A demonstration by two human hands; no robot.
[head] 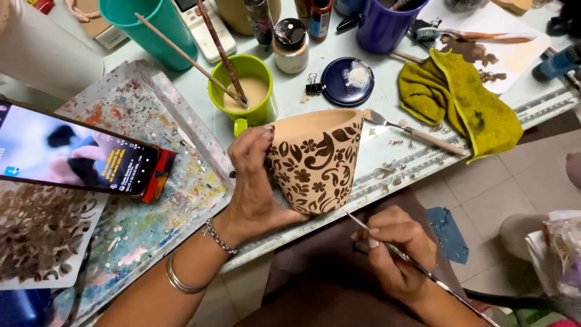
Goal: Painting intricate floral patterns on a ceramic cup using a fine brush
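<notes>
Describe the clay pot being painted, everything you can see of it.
The clay pot is a tapered, unglazed-looking terracotta vessel, tan, covered in dark brown flowers, leaves and scrolls. It is tilted, its open mouth facing up and away, at the edge of the table. The left hand grips its rim and side. The fine paintbrush in the right hand has its tip at the pot's lower edge.

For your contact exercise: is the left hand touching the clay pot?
Touching. The head view shows the left hand wrapped around the pot's side, fingers over its rim, with no gap.
</notes>
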